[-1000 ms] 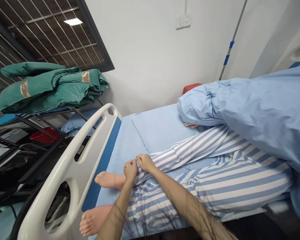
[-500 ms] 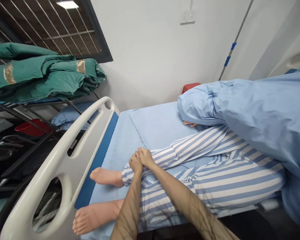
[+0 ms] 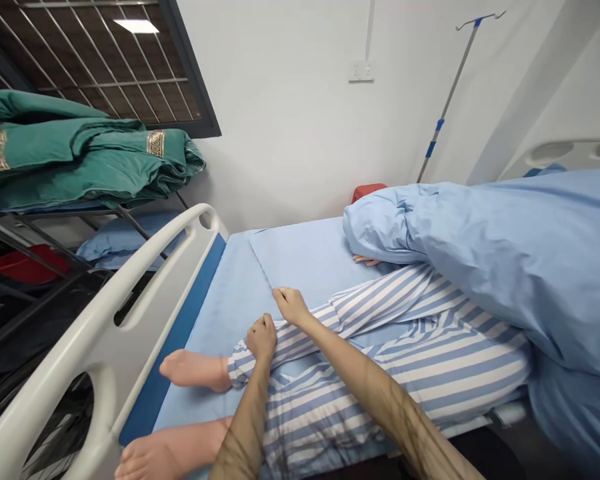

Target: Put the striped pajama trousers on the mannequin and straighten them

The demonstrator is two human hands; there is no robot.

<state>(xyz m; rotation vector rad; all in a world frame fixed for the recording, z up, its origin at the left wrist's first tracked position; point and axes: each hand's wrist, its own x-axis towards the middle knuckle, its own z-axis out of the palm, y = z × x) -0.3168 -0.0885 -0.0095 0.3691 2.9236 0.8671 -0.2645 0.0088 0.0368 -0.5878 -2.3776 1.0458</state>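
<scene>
Pulling left hand [image 3: 261,338] away from right hand [image 3: 292,306] mid-picture, with curled fingers. Can't tell if pinching striped trousers [image 3: 455,370]. Likely soft, light; hold by cuff [image 3: 238,363].

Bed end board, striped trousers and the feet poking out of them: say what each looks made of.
The bed end board looks like moulded plastic, semi-gloss: smooth, rounded cut-outs. The striped trousers seem woven cotton or a blend, matte, softly creased. The feet look like soft vinyl or silicone, satin: even pink.

Green fabric [image 3: 115,160] lies beside the white bed end [image 3: 95,313].
</scene>
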